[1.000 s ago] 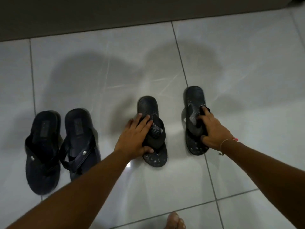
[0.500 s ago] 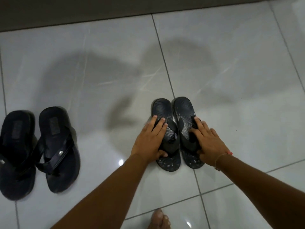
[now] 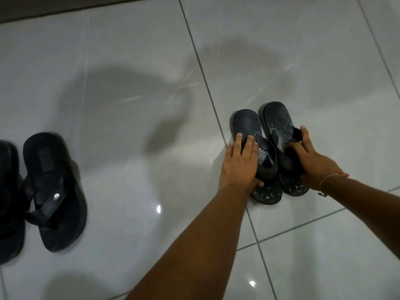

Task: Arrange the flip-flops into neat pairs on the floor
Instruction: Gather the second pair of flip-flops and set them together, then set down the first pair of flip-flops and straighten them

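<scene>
On the glossy pale tiled floor (image 3: 129, 61), two small dark flip-flops with a wavy pattern on their footbeds lie side by side at the right, touching along their inner edges, with their rounded ends pointing away from the person. The left patterned flip-flop (image 3: 249, 124) sits slightly nearer the person than the right patterned flip-flop (image 3: 276, 118), so their ends do not line up exactly. The left hand (image 3: 239, 165) lies palm down over the left one, fingers spread flat across the footbed and strap, thumb curled against the sole's near edge; its grip is a loose press on the flip-flop more than a closed fist. The right hand (image 3: 311, 161) has its grip closed on the strap of the right flip-flop, fingers wrapped over the band, one fingertip raised at the outer edge. A thin bracelet (image 3: 329, 177) circles the right wrist. Both forearms reach in from the bottom of the view. Well apart, at the far left, a larger dark flip-flop (image 3: 54, 191) with a small metal stud on its strap lies flat, just beside a second large flip-flop (image 3: 8, 202) that is cut off by the edge of the view. A dark strip (image 3: 65, 5) runs along the top of the floor.
</scene>
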Action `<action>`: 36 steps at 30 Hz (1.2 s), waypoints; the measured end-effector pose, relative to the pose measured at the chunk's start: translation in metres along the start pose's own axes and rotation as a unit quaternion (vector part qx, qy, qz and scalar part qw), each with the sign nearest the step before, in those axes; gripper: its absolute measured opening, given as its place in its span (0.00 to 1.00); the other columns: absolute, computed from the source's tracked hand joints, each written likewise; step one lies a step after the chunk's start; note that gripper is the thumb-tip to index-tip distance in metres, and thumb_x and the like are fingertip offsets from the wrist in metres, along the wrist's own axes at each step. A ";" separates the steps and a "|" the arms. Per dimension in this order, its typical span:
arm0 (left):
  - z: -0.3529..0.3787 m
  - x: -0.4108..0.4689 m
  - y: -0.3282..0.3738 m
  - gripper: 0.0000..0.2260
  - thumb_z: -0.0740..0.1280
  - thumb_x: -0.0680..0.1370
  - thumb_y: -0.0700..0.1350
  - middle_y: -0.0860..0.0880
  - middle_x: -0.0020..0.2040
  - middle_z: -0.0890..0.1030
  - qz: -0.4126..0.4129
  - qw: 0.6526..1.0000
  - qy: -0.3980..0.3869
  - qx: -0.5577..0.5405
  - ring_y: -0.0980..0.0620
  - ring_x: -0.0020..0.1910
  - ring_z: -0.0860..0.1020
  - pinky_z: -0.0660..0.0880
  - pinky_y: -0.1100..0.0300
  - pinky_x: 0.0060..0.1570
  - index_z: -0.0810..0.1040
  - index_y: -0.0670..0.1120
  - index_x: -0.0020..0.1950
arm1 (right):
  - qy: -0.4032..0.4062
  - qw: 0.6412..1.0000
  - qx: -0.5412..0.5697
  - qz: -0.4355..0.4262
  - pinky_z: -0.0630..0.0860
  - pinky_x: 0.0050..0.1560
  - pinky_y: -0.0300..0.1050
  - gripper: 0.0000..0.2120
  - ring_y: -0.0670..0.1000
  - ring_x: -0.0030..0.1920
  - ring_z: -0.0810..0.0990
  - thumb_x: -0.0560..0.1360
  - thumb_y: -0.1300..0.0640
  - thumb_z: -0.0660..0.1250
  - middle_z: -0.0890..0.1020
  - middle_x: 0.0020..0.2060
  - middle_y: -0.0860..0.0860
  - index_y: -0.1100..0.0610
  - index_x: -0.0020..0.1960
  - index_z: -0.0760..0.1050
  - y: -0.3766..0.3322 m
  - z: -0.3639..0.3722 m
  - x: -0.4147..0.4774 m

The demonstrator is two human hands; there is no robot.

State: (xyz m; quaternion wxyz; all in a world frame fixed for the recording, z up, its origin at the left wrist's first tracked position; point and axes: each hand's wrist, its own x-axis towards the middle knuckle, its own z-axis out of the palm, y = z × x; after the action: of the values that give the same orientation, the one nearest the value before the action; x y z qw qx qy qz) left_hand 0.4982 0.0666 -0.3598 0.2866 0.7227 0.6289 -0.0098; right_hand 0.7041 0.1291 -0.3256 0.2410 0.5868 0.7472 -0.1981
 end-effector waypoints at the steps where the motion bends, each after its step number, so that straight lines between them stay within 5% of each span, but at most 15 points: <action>1: 0.000 0.000 0.001 0.51 0.74 0.69 0.61 0.45 0.81 0.49 -0.004 1.000 0.001 0.001 0.41 0.79 0.41 0.42 0.43 0.76 0.48 0.44 0.79 | -0.004 1.000 0.004 0.003 0.70 0.30 0.47 0.42 0.58 0.32 0.73 0.62 0.69 0.71 0.31 0.77 0.47 0.47 0.69 0.57 -0.001 -0.002 0.002; 16: -0.003 -0.005 -0.017 0.52 0.73 0.68 0.64 0.46 0.82 0.47 -0.017 0.999 -0.009 0.033 0.42 0.79 0.40 0.43 0.39 0.77 0.46 0.45 0.79 | 0.001 0.999 0.033 -0.010 0.73 0.32 0.50 0.41 0.60 0.33 0.75 0.62 0.70 0.71 0.32 0.77 0.46 0.48 0.69 0.59 -0.028 0.000 0.007; 19: -0.006 -0.004 -0.020 0.54 0.72 0.67 0.68 0.45 0.82 0.45 -0.010 0.999 -0.009 0.044 0.42 0.79 0.38 0.41 0.37 0.76 0.45 0.46 0.80 | 0.003 1.000 0.014 0.011 0.75 0.56 0.64 0.41 0.65 0.58 0.74 0.63 0.68 0.72 0.34 0.78 0.50 0.49 0.70 0.59 -0.035 -0.002 0.004; 21: -0.015 -0.011 -0.028 0.57 0.67 0.64 0.74 0.45 0.81 0.41 0.018 0.998 0.009 0.057 0.41 0.78 0.36 0.39 0.36 0.75 0.43 0.48 0.80 | 0.003 0.999 -0.018 0.046 0.57 0.71 0.72 0.43 0.64 0.75 0.55 0.64 0.63 0.74 0.36 0.78 0.54 0.50 0.72 0.57 -0.047 -0.005 0.000; 23: -0.027 -0.025 -0.042 0.57 0.62 0.63 0.77 0.44 0.81 0.41 0.059 0.996 0.042 0.055 0.41 0.79 0.36 0.40 0.36 0.75 0.44 0.49 0.80 | 0.027 0.995 -0.021 0.094 0.48 0.73 0.72 0.44 0.63 0.78 0.45 0.65 0.60 0.74 0.39 0.79 0.57 0.52 0.74 0.54 -0.068 -0.010 -0.008; 26: -0.056 -0.067 -0.083 0.50 0.59 0.68 0.75 0.42 0.81 0.46 0.070 0.995 0.073 0.024 0.41 0.79 0.41 0.43 0.38 0.76 0.48 0.48 0.80 | 0.075 0.990 0.005 0.116 0.47 0.75 0.69 0.46 0.63 0.78 0.44 0.65 0.59 0.74 0.43 0.79 0.60 0.55 0.75 0.52 -0.126 -0.023 -0.027; 31: -0.112 -0.195 -0.223 0.43 0.63 0.70 0.58 0.42 0.81 0.46 -0.071 0.997 0.030 0.013 0.42 0.79 0.40 0.46 0.39 0.76 0.49 0.46 0.80 | 0.043 0.997 0.000 -0.068 0.44 0.77 0.62 0.44 0.60 0.79 0.41 0.70 0.60 0.65 0.40 0.79 0.59 0.58 0.79 0.43 -0.284 -0.025 -0.060; 36: -0.157 -0.313 -0.383 0.49 0.66 0.66 0.56 0.42 0.81 0.44 -0.176 0.977 -0.056 0.104 0.43 0.80 0.42 0.45 0.42 0.77 0.43 0.46 0.80 | 0.005 0.969 0.018 -0.248 0.44 0.78 0.58 0.45 0.59 0.78 0.38 0.76 0.52 0.66 0.39 0.79 0.57 0.57 0.78 0.36 -0.450 0.001 -0.068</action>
State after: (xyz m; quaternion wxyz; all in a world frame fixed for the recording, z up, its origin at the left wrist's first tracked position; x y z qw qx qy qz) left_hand 0.0277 -0.1323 -0.2651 0.2383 0.6250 0.7245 -0.1661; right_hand 0.2799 -0.0296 -0.2803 0.1704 0.3886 0.8669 -0.2617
